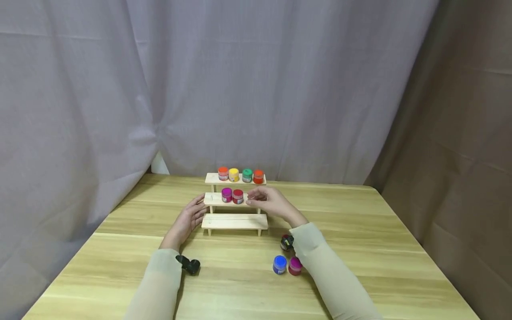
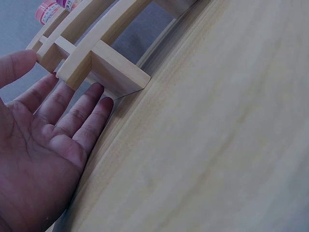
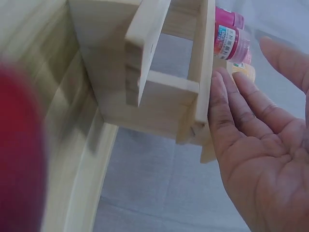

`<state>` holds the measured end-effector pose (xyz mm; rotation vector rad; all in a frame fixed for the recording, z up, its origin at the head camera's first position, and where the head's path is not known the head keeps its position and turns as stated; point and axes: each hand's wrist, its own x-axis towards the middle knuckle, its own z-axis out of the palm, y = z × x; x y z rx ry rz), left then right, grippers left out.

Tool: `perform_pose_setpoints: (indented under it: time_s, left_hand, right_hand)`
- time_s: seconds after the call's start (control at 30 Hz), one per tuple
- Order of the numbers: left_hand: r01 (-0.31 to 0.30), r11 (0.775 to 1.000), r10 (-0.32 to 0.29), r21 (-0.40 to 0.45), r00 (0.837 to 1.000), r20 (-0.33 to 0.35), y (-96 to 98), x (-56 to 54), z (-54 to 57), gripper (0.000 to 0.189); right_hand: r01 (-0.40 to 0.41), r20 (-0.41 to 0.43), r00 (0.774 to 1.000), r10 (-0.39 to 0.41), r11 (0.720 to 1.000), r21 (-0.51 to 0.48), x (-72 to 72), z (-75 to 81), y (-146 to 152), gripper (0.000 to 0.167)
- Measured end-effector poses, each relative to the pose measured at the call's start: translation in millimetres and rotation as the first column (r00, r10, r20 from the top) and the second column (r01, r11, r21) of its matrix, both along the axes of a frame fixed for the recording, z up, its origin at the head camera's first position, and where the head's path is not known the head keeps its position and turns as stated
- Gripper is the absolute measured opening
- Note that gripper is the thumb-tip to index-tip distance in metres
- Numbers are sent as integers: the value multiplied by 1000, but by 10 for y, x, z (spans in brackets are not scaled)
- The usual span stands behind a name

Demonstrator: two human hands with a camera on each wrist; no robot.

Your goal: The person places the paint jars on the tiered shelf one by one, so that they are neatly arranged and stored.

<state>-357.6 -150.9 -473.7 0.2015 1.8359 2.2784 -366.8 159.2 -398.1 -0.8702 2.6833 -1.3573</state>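
A three-step wooden rack (image 1: 234, 221) stands on the table. On its middle step sit a magenta-lidded paint jar (image 1: 226, 195) and, to its right, a red paint jar (image 1: 238, 197). My right hand (image 1: 270, 202) is at the right end of that step, fingers extended beside the red jar; the right wrist view shows its fingertips (image 3: 219, 87) along the board, nothing in the grasp. At the rack's left side is my left hand (image 1: 189, 222), palm turned up and fingers loosely extended, the fingertips (image 2: 96, 89) right at the step ends.
The top step carries orange (image 1: 223, 174), yellow (image 1: 234, 175), green (image 1: 247, 175) and red-orange (image 1: 258, 177) jars. Blue (image 1: 279, 265) and magenta (image 1: 295, 266) jars stand on the table by my right sleeve. A grey curtain (image 1: 280, 89) hangs behind the table.
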Motion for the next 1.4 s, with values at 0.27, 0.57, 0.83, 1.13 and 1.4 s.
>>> perform_pose_setpoints:
  time_s: [0.27, 0.57, 0.83, 1.13, 1.4]
  left_hand:
    - [8, 1000, -7, 15, 1000, -22, 4, -3, 13, 58]
    - [7, 1000, -7, 11, 1000, -4, 0, 20, -38, 58]
    - [11, 1000, -11, 13, 1000, -21, 1, 28, -30, 60]
    - [-1, 1000, 1, 7, 1000, 0, 18, 20, -18, 57]
    - [2, 1000, -1, 7, 1000, -15, 7, 40, 8, 58]
  right_hand:
    - [6, -44, 999, -6, 1000, -6, 91, -12, 175, 33]
    - [17, -48, 999, -17, 1000, 8, 170, -7, 263, 30]
    - [-51, -48, 997, 52, 999, 17, 182, 52, 257, 35]
    - [-196, -24, 980, 197, 980, 38, 217, 36, 319, 33]
    - [-203, 6, 979, 203, 979, 33, 190, 0, 447, 29]
